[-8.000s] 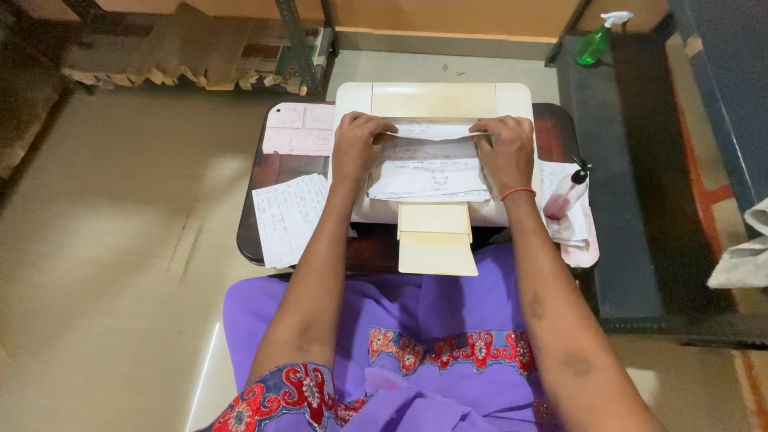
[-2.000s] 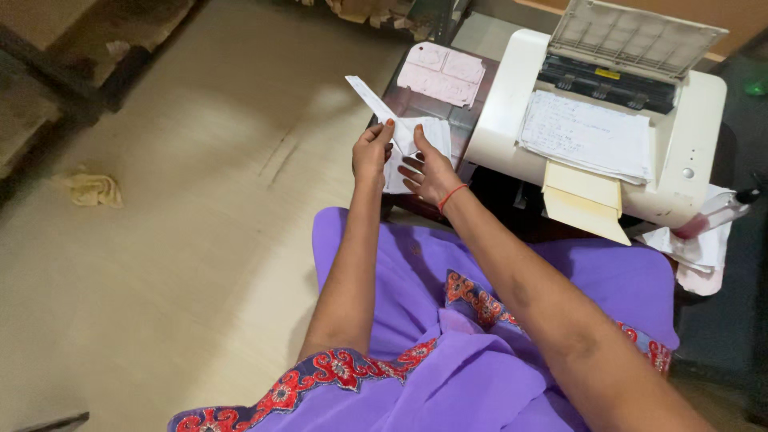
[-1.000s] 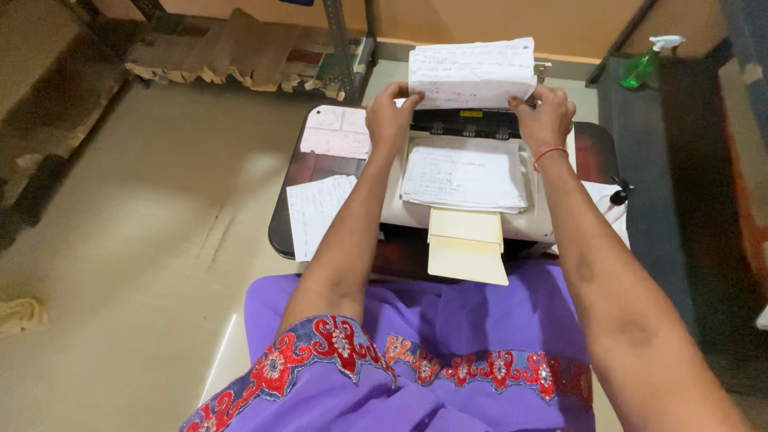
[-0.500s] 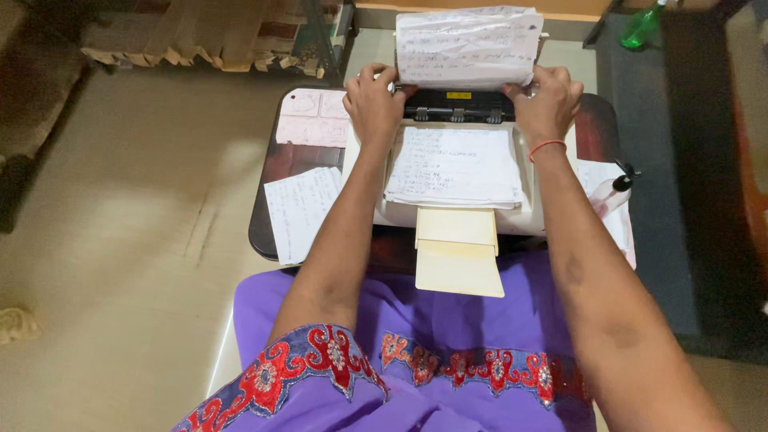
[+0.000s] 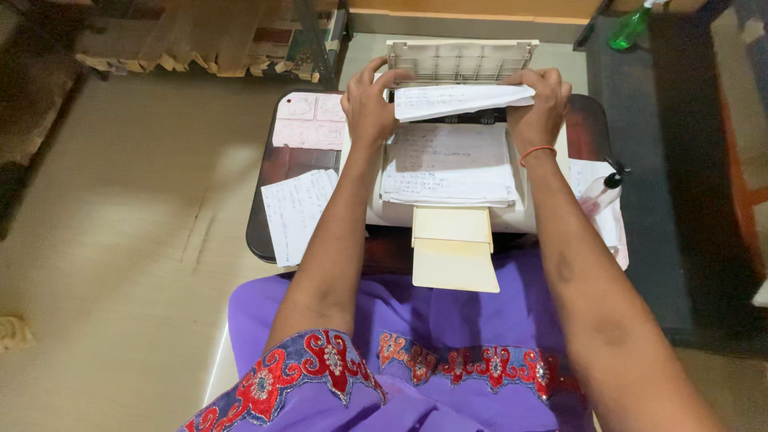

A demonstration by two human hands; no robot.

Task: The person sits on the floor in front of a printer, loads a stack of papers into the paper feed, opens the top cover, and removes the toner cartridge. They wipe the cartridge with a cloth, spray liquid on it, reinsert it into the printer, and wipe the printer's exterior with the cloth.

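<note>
Paper (image 5: pixel 460 99) is what both my hands hold: a sheet with handwriting, bowed between them above the printer (image 5: pixel 448 160), close under the grey feed tray (image 5: pixel 460 60) at its back.

Nearest me is my purple lap with its red trim, and the printer's cream output flap (image 5: pixel 454 256) reaching out over it. Past that, a stack of written sheets (image 5: pixel 450 166) lies on top of the printer, between my forearms. The printer stands on a dark surface (image 5: pixel 276 172), with a loose written page (image 5: pixel 296 210) to the left and pink sheets (image 5: pixel 308 120) beyond it. On the right a white page (image 5: pixel 596 196) lies under a small pump bottle (image 5: pixel 602 188).

My left hand (image 5: pixel 370 104) has its grip shut on the left edge of the paper, thumb under and fingers curled over. My right hand (image 5: pixel 544 104), the one with an orange band at the wrist, pinches the right edge the same way. The sheet sags and folds a little in the middle.

I judge that I am at the loading step, bringing the sheet to the feed tray. The next move calls for pulling the sheet flat, squaring its edge to the slot, and lowering it evenly so that it does not buckle.

Farther off, wooden slats (image 5: pixel 200 40) lie on the floor and a green spray bottle (image 5: pixel 628 28) stands by the wall.
</note>
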